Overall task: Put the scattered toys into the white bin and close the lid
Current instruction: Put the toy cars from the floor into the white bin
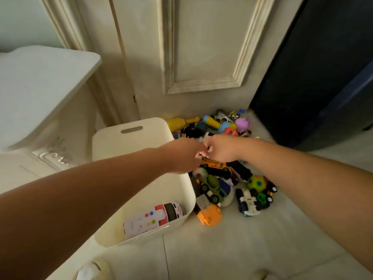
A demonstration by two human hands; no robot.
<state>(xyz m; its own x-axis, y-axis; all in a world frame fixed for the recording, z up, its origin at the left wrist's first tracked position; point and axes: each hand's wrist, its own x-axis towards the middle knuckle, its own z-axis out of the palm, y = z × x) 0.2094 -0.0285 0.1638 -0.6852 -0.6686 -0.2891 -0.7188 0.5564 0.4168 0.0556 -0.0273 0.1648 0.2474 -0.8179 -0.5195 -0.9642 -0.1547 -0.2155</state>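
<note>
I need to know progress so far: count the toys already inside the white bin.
1. A white toy bus with red trim and coloured dots lies on the floor of the white bin. The left forearm covers part of the interior, so more may be hidden.

One head-worn wide-angle view, looking forward and steeply down at the floor.

The camera sits above and behind both bare forearms, which enter from the lower left and lower right corners and meet near the frame's centre, so the left hand [184, 156] and right hand [219, 148] lie close below the lens. It faces a cream panelled door [203, 43] ahead; the open white plastic bin [141, 138] falls left of centre, the heap of coloured plastic toys [222, 178] right of centre on the pale tiled floor [262, 239]. Straight edges bow toward the borders. There is no second view to share any of the scene.
</note>
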